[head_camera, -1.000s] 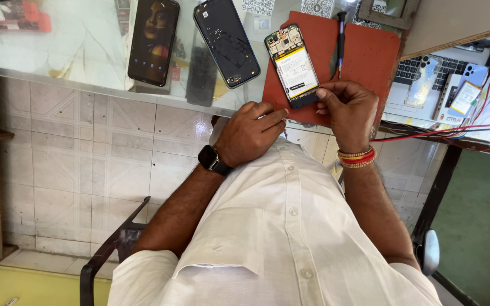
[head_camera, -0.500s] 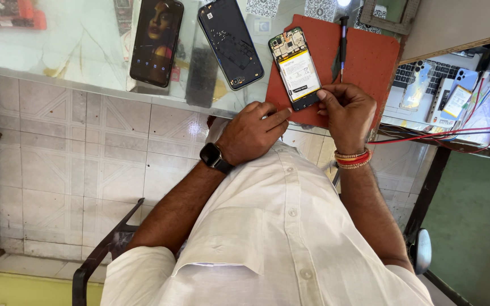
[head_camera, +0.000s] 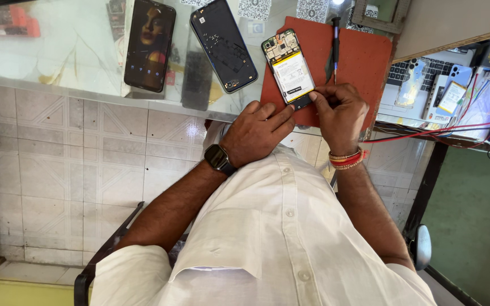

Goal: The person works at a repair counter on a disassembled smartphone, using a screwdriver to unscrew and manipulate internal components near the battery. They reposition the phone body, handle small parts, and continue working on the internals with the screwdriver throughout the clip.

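From the head camera, the opened black phone with white battery [head_camera: 288, 68] lies on the red rectangular mat [head_camera: 364, 59]. The left hand [head_camera: 254, 133], loosely curled and holding nothing, fingertips its lower edge; the right hand [head_camera: 340, 113], knuckles bent, pinches that end.

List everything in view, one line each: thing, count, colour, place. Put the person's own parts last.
opened phone: 1, pale battery exposed, on the mat, at both hands' fingertips
red mat: 1, on the glass counter
screwdriver: 1, dark, on the mat beside the opened phone
back cover: 1, black, on the counter beside the mat
lit phone: 1, black, screen on, on the counter
glass counter: 1, clear
laptop: 1, silver, beyond the mat, phones and red wires on it
left hand: 1, black watch on wrist
right hand: 1, red-orange bangles on wrist
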`<move>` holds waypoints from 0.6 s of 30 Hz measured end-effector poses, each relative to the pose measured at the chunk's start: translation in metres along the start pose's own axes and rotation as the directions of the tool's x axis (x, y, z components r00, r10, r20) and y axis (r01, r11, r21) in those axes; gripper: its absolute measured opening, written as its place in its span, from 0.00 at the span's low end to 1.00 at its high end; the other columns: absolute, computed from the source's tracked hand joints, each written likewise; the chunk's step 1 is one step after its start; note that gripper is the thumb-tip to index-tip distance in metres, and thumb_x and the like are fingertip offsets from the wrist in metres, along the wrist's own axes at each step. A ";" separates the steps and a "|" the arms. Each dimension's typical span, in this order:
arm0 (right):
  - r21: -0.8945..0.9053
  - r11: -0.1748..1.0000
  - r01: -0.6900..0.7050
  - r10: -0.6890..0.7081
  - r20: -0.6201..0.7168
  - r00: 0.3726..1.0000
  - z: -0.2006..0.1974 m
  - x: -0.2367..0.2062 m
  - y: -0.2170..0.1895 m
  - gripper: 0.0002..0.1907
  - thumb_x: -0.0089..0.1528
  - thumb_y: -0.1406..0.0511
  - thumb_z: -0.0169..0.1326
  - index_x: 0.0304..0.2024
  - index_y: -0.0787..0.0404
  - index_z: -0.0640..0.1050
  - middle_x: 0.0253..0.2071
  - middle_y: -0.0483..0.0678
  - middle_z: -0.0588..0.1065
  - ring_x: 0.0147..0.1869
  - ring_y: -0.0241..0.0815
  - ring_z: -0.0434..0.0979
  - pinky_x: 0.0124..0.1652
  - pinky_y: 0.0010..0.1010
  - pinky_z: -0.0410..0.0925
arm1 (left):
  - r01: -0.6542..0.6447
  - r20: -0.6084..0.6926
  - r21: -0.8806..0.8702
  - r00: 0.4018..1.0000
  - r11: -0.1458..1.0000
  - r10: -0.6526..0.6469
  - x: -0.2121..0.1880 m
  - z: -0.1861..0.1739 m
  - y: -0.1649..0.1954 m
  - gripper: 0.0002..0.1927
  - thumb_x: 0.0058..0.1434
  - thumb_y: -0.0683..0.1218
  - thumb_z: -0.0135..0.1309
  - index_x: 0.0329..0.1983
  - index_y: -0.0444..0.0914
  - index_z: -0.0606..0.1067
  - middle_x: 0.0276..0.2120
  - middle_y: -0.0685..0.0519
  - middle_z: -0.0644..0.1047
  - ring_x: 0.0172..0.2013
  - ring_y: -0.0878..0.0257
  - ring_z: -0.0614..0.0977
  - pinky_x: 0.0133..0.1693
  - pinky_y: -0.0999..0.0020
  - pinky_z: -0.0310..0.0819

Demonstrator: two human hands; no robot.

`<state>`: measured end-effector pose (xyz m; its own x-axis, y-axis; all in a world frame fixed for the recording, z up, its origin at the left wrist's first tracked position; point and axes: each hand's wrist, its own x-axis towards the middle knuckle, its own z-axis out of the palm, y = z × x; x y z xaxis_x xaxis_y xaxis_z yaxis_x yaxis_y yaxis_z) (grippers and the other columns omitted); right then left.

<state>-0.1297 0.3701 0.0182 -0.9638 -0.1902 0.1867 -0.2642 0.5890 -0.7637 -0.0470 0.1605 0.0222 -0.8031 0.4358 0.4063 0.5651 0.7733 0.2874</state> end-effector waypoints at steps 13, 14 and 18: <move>-0.012 0.999 0.042 -0.041 0.037 0.998 -0.010 0.000 -0.005 0.05 0.63 0.74 0.66 0.42 0.66 0.84 0.35 0.52 0.79 0.31 0.39 0.79 0.31 0.29 0.70 | 0.032 0.092 -0.003 0.995 0.999 -0.032 0.019 0.001 0.005 0.29 0.62 0.54 0.59 0.60 0.32 0.76 0.46 0.54 0.75 0.43 0.58 0.73 0.42 0.59 0.66; -0.054 0.990 0.126 -0.125 0.021 0.992 -0.014 -0.003 -0.008 0.06 0.63 0.75 0.65 0.42 0.66 0.83 0.37 0.52 0.79 0.35 0.42 0.80 0.35 0.31 0.71 | 0.021 0.100 0.003 0.995 1.000 -0.021 0.021 0.002 0.005 0.29 0.62 0.55 0.60 0.60 0.32 0.77 0.47 0.54 0.75 0.44 0.58 0.73 0.42 0.59 0.66; -0.189 0.925 0.330 -0.336 -0.001 0.942 -0.015 -0.015 -0.018 0.09 0.62 0.77 0.62 0.45 0.66 0.82 0.42 0.53 0.78 0.43 0.48 0.81 0.41 0.34 0.73 | -0.031 0.086 0.020 0.996 0.999 0.029 0.024 0.001 0.002 0.25 0.60 0.55 0.61 0.52 0.33 0.80 0.56 0.51 0.75 0.45 0.57 0.72 0.40 0.60 0.65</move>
<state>-0.1107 0.3745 0.0388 -0.8190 -0.3767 0.4328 -0.5689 0.6306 -0.5279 -0.0652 0.1730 0.0311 -0.7997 0.4959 0.3385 0.5856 0.7686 0.2575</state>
